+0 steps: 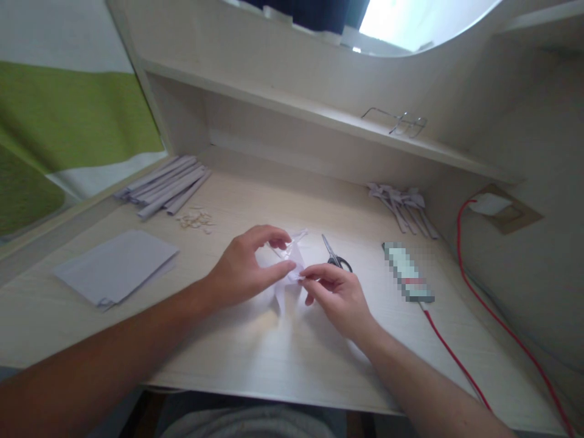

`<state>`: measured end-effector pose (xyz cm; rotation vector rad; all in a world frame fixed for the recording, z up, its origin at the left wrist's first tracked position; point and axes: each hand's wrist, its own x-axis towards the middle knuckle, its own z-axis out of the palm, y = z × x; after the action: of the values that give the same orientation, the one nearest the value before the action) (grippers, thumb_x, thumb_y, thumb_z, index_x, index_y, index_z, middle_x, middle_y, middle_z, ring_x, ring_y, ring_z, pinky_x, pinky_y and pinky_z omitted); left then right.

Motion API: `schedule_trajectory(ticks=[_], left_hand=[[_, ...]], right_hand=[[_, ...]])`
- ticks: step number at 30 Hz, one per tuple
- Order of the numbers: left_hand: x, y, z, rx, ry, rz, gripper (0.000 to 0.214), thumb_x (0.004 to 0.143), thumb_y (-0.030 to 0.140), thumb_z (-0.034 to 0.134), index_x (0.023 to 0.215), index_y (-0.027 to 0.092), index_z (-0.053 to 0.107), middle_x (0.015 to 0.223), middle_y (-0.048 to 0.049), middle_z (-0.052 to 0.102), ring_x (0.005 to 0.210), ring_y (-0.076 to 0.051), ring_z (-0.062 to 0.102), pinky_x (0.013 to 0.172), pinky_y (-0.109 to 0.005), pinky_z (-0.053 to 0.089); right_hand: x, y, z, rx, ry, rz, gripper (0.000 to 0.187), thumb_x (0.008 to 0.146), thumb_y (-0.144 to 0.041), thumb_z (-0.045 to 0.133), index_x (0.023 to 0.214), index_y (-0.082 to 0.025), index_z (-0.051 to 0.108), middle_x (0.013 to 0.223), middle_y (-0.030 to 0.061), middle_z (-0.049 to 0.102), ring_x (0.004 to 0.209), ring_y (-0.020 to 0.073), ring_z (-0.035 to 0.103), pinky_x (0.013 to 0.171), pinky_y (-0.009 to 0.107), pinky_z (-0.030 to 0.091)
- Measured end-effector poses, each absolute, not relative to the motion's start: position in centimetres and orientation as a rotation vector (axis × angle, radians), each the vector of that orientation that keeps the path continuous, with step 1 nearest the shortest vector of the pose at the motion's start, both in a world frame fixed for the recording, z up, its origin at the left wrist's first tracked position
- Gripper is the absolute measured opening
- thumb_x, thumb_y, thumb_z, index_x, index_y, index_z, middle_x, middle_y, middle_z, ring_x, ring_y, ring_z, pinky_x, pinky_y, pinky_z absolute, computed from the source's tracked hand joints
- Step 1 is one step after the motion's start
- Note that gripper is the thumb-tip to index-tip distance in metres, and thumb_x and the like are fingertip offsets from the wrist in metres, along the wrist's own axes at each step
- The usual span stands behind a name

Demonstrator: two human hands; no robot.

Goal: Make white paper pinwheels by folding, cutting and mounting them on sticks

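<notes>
A small folded piece of white paper (292,258) is held just above the middle of the desk (255,353). My left hand (246,267) pinches its upper left part with thumb and fingers curled. My right hand (337,295) pinches the lower right edge between thumb and forefinger. Part of the paper hangs down below the hands toward the desk. A pair of scissors (335,255) lies right behind my right hand, its blades pointing away from me.
A stack of white sheets (116,264) lies at left, long folded paper strips (164,185) and small scraps (196,219) behind it. Folded paper pieces (404,204) lie at back right. A phone (407,272) with a red cable (460,365) lies at right. Glasses (401,121) rest on the shelf.
</notes>
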<state>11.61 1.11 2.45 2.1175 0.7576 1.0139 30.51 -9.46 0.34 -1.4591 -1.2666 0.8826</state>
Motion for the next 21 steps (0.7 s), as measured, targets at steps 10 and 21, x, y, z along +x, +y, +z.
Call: schedule_trajectory(ticks=[10,21], left_hand=[[12.1,1.0,1.4,2.267,0.832,1.103,0.001,0.083,0.018,0.069,0.082,0.019,0.070,0.078,-0.0009,0.069,0.073,-0.015,0.063,0.066,-0.029,0.047],[11.8,1.7,1.3,2.383,0.518,1.114,0.017,0.092,0.013,0.062,0.093,0.021,0.077,0.086,-0.0053,0.069,0.085,-0.018,0.063,0.079,-0.032,0.050]], right_hand=[[31.7,-8.3,0.4,-1.326,-0.814,1.204,0.024,0.074,-0.030,0.082,0.094,-0.016,0.077,0.087,0.0073,0.081,0.056,0.0136,0.070,0.057,0.025,0.051],[31.3,-8.5,0.6,-1.296,-0.832,1.241,0.020,0.074,-0.028,0.082,0.090,-0.017,0.077,0.084,0.0062,0.080,0.057,0.0147,0.070,0.060,0.028,0.055]])
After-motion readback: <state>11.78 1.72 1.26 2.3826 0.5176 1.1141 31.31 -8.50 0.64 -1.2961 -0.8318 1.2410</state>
